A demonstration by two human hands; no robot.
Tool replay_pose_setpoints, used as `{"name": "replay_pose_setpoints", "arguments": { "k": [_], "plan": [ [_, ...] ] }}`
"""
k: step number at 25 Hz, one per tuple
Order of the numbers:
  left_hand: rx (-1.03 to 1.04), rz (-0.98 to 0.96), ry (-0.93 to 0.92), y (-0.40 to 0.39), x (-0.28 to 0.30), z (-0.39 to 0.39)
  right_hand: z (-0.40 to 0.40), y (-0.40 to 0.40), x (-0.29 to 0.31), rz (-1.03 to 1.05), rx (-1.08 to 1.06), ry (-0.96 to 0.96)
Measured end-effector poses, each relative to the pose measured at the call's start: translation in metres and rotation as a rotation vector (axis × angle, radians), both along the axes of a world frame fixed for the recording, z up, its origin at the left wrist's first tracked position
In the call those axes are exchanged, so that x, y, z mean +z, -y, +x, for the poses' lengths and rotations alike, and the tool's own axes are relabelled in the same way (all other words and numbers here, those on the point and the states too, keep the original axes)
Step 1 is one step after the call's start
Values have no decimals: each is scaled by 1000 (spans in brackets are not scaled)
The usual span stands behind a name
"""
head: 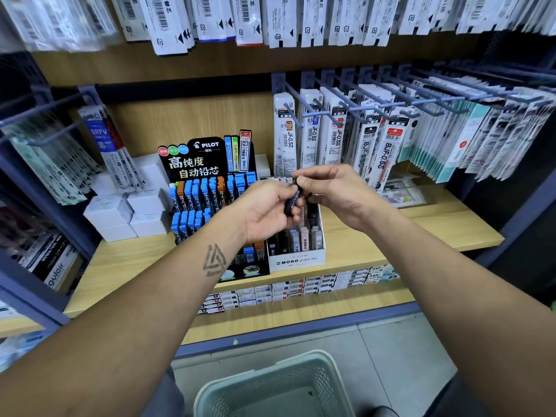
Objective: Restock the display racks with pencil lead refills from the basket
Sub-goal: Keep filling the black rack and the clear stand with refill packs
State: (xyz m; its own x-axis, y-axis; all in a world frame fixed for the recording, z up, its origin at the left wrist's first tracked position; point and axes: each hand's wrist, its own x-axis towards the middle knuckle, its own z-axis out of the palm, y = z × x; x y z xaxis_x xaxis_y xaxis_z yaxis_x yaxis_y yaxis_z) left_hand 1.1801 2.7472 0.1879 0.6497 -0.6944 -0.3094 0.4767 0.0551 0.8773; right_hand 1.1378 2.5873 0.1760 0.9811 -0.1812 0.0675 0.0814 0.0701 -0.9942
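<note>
- While both hands are meeting above the white Mono tray [296, 260], the left hand [264, 210] is curling its fingers loosely around a slim dark refill case [292, 201], cradling it from below so the case is lying slanted across the fingers.
- The right hand [334, 192] is pinching the upper end of the same case between thumb and forefinger, its other fingers half folded; this reads as turning or checking the case before slotting it, though its label is too small to tell.
- That pencil lead refill is hovering directly over the tray's stepped compartments, which are already holding upright cases in black, grey and pale pink, so a short drop would be seating it.
- Just left of the tray, the black Pilot rack [207, 188] is presenting blue- and orange-capped cases in tiered rows, tilted back so each label is facing outward.
- Both displays are sitting on a pale wood-grain shelf [421, 230], smooth and matte, with plain white boxes [126, 212] stacked further left.
- Behind, flat glossy refill packets [334, 136] are hanging from thin metal pegs, packed face to face.
- Below, on the floor, the pale green perforated plastic basket [276, 386] is standing within easy reach; what it is holding cannot be made out.
</note>
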Motion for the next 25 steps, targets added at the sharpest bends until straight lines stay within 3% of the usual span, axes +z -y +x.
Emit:
{"name": "replay_pose_setpoints", "arguments": {
  "k": [6,7,10,11,13,18,25],
  "plan": [
    [33,-14,123,10,11,20,19,16,13,-105,-30,91],
    [86,83,256,11,13,28,24,19,14,-126,-67,107],
    [223,580,1010,14,19,40,40,27,13,-288,-263,104],
    [181,649,1173,15,19,39,46,28,13,-346,-318,77],
    [19,754,1321,16,14,38,56,30,11,-468,-362,41],
    [-213,1038,1526,18,-2,41,68,25,4,-720,-314,1],
    [-239,1100,1510,22,-10,45,68,19,1,-827,-336,-3]
  ]
}}
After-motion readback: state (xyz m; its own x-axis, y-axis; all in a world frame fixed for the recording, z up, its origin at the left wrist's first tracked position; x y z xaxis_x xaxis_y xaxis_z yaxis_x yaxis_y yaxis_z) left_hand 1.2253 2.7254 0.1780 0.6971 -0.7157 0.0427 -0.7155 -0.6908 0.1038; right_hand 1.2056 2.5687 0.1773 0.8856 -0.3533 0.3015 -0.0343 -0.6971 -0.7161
